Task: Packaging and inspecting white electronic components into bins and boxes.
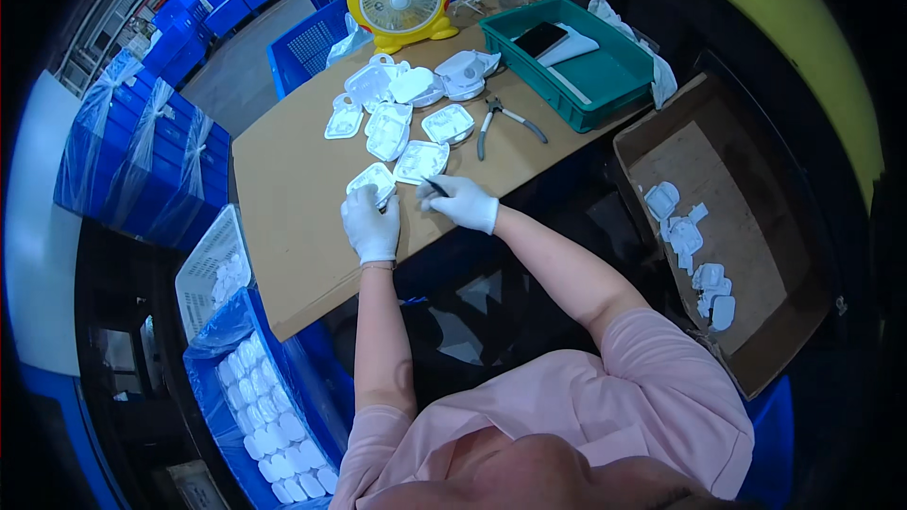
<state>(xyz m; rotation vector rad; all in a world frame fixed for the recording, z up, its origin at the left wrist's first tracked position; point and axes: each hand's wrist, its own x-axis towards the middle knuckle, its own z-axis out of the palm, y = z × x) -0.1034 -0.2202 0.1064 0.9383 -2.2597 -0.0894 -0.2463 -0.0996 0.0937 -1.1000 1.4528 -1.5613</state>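
My left hand [370, 227], in a white glove, is closed on a white moulded plastic piece [372, 178] at the near edge of the cardboard-topped table [298, 217]. My right hand [465, 204], gloved too, grips a thin dark tool [436, 187], its kind too small to make out. The tool points toward the pieces, apart from the held one. Just beyond my hands lies another white piece [421, 161]. Farther back, several more white pieces [387, 128] are heaped together. A pair of cutting pliers [508, 121] rests open to their right.
A yellow fan [401, 2] stands at the back. The green tray [605, 104] at the right holds a dark flat device [541, 39]. White scraps lie in a cardboard box [756, 236] on the right. At lower left, a blue crate [213, 364] contains rows of white pieces.
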